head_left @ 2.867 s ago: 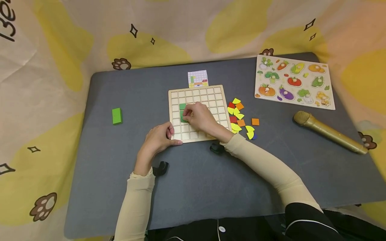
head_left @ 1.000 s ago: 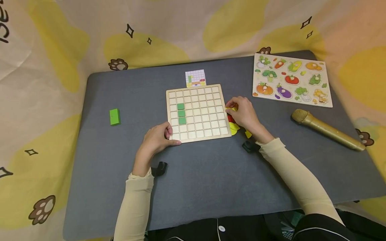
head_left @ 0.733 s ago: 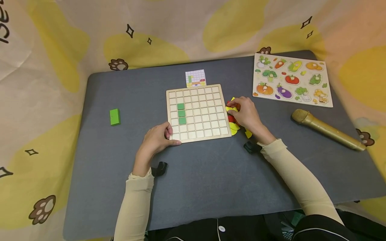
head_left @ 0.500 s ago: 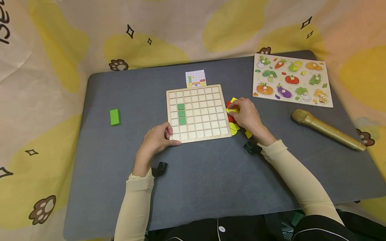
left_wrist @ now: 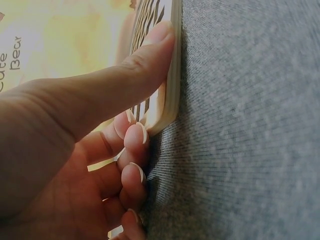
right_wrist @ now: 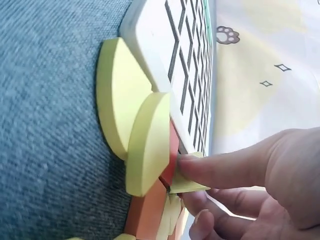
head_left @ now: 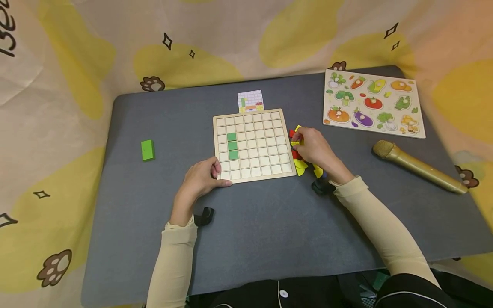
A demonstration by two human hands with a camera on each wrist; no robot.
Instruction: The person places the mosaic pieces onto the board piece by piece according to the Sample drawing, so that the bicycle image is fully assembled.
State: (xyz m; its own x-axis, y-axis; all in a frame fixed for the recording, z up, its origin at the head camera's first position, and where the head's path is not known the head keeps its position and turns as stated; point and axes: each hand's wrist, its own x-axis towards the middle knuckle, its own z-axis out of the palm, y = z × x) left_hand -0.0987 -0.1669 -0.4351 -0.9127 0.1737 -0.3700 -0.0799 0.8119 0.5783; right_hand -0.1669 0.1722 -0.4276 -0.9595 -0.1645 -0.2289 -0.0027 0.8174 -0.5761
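A square wooden grid board (head_left: 262,149) lies mid-table, with three green squares (head_left: 233,146) in one column near its left side. My left hand (head_left: 200,176) holds the board's near left corner, the thumb (left_wrist: 145,60) lying along its edge and the other fingers curled at the side. Just off the board's right edge, my right hand (head_left: 316,148) pinches a yellow quarter-circle piece (right_wrist: 192,181) between thumb and fingertips. Below that hand lie loose yellow pieces (head_left: 300,166), a red piece (head_left: 295,154) and an orange piece (right_wrist: 146,212). The hand hides part of this pile.
A small pattern card (head_left: 250,100) lies against the board's far edge. Light green blocks (head_left: 147,150) stand at the left. To the right are a vegetable puzzle board (head_left: 371,122) and a gold microphone (head_left: 420,167). A printed cloth (head_left: 215,42) rises behind the table.
My right hand has moved right, from the green squares on the board to the loose pieces, and now pinches a yellow one. My left hand stays on the board's corner.
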